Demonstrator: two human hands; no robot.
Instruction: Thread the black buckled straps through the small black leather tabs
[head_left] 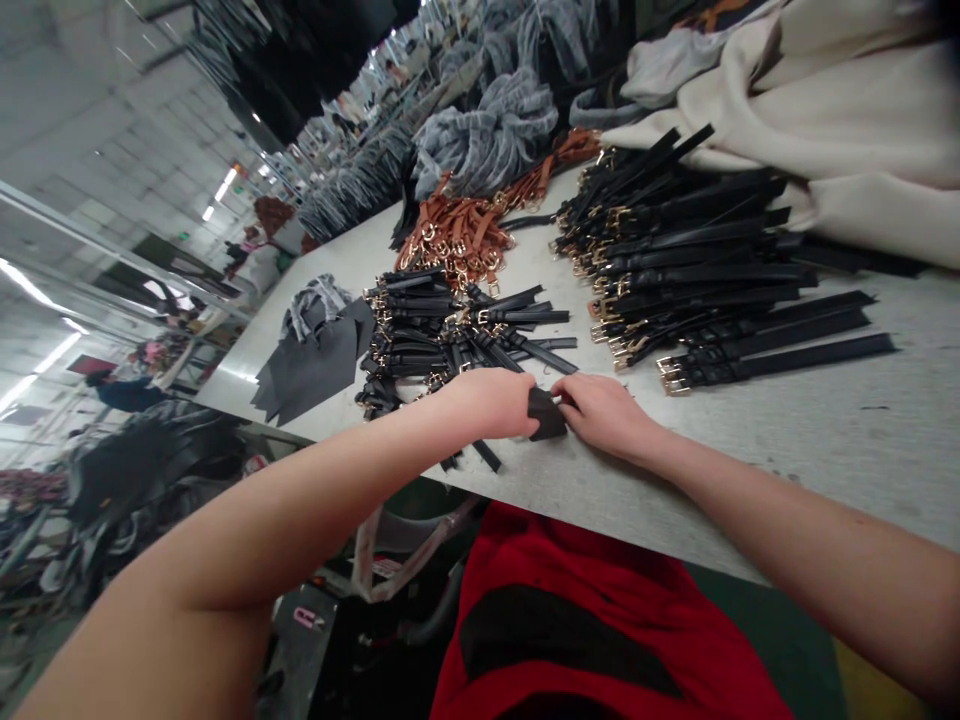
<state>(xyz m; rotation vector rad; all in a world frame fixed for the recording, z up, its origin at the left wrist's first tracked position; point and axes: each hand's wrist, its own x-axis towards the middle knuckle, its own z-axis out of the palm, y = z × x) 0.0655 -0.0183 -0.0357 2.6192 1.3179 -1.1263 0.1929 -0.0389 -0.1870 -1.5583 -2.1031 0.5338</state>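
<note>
Over the near edge of the table, my left hand (501,402) is closed on a small black leather-like piece (546,416). My right hand (606,414) pinches at the right edge of the same piece, its fingertips touching it; a tiny pale spot shows between them. Just beyond my left hand lies a heap of short black buckled straps (412,335) with gold buckles. To the right is a larger pile of black buckled straps (690,245), and a few more straps (787,345) lie in front of that pile.
Brown buckled straps (461,235) and a grey fabric bundle (487,125) lie farther back on the table (817,440). Dark flat sheets (315,365) rest at the left. Cream material (847,120) covers the back right. Hanging grey and black goods fill the background.
</note>
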